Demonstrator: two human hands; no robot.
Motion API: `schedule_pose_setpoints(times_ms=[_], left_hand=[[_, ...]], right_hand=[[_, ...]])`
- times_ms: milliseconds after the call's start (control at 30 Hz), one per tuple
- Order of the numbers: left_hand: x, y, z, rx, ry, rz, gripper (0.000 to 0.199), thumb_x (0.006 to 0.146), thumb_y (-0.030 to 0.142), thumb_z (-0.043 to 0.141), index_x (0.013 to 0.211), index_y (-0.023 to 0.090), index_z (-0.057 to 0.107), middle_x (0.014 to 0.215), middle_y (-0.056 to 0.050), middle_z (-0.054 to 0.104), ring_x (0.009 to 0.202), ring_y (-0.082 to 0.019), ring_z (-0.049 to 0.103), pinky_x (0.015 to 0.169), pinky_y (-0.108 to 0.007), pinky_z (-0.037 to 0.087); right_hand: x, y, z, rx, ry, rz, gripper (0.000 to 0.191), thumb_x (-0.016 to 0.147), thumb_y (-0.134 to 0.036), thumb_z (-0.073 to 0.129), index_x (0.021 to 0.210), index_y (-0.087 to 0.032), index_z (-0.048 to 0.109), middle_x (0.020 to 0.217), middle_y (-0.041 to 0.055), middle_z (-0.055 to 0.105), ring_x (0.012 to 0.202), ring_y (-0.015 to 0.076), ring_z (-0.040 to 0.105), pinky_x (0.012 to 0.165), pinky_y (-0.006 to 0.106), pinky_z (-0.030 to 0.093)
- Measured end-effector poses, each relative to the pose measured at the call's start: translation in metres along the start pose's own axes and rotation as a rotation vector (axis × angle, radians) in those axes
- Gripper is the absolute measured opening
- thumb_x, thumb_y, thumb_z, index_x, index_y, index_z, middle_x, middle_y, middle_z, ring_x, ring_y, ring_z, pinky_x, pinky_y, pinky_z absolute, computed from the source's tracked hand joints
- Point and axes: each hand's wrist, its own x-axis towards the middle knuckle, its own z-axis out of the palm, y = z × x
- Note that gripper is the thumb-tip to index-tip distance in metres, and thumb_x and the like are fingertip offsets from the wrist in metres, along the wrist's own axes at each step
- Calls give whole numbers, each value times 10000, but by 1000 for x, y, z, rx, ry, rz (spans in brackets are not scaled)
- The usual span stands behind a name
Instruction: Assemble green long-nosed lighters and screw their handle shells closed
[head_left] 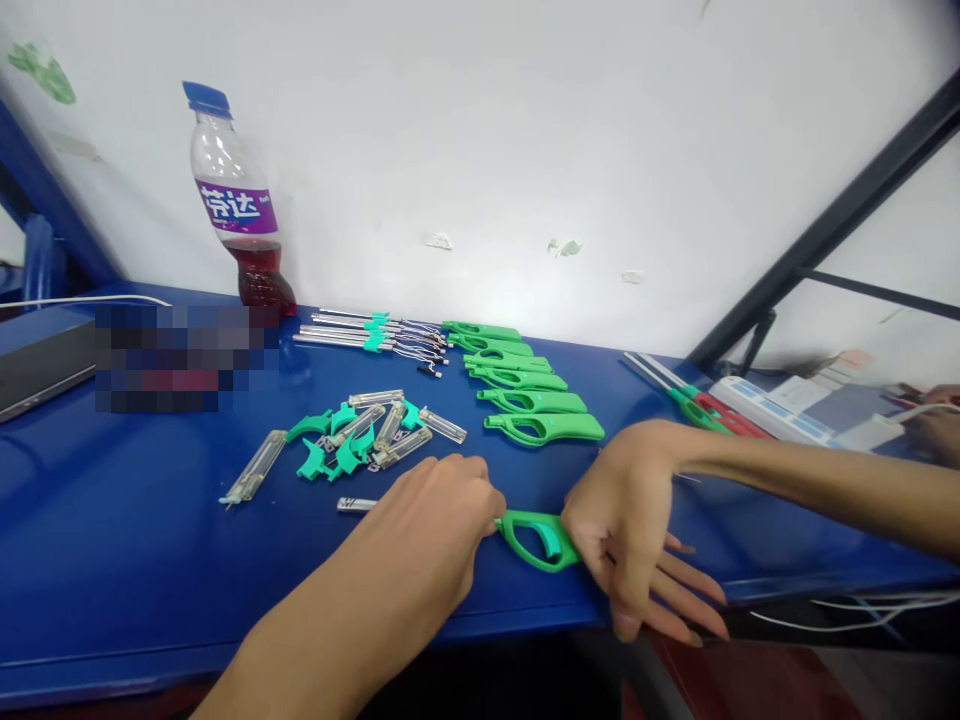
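Gripping 1 green lighter (568, 545) in front: left hand (435, 520), fingers curled; right hand (637, 530) bent (palm against rear), fingers spread.

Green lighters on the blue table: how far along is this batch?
Looks done: a green lighter and a red lighter at the right, tubes attached.
In hand: a green body with teal trigger, between left hand and right hand.
Apparently left: rowed green shells, wired metal tubes, loose clear pieces.
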Motion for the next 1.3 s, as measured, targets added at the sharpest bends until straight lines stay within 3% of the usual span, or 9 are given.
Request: schedule_pose_setpoints(times_ms=[133,267,367,533,900,1067,1167,1300], left_hand=[[-6,2,3,22,5,6,345,904,-39,480,1017,236,654,1131,-35,640,1008,-248,617,879,-395,454],[-9,4,7,74,64,78,360,864,-35,524,1070,232,650,1185,-53,639,1120,-269,596,990,-427,432],[-2,4,6,89,67,57,252,914,9,524,905,227,650,1027,-37,640,961,-255,608,876,-409,442],[10,1,1,83,6,7,304,956,40,513,762,209,676,905,-35,632,778,-212,605,663,-344,356],[17,10,-2,222,-68,7,313,937,35,528,830,208,766,938,-61,694,771,-224,612,742,-371,431],[16,8,4,285,-6,18,380,995,34,475,828,211,767,893,-55,701,810,-220,649,792,-378,441],[12,5,10,340,37,40,402,999,27,472,812,226,767,830,-44,695,795,-220,662,768,-369,433],[6,-1,18,366,103,48,387,987,25,502,830,253,772,845,-24,722,764,-208,673,738,-352,438]], right_hand=[[3,0,-6,14,-54,24,405,1038,-329,535,753,-190,786,663,0,777,598,120,763,538,160,463],[5,-3,-2,11,-3,63,377,1032,-323,543,789,-174,789,649,-5,773,581,113,759,537,153,465],[6,-1,3,29,79,49,392,1022,-325,558,749,-165,789,621,-3,763,534,108,742,496,146,446],[3,5,11,141,145,-164,365,931,-461,683,765,-176,839,590,14,759,439,139,709,402,165,374],[5,1,24,67,230,-171,405,992,-348,538,736,-210,820,632,7,767,490,102,715,444,137,417],[9,3,25,20,249,-158,439,1008,-400,522,735,-229,820,640,4,774,500,110,726,420,151,399],[8,4,31,34,317,-200,433,1005,-406,537,714,-231,805,617,1,763,478,120,714,381,168,374],[7,9,53,65,574,-254,421,998,-359,560,647,-225,750,511,-31,702,429,102,667,415,158,406]])
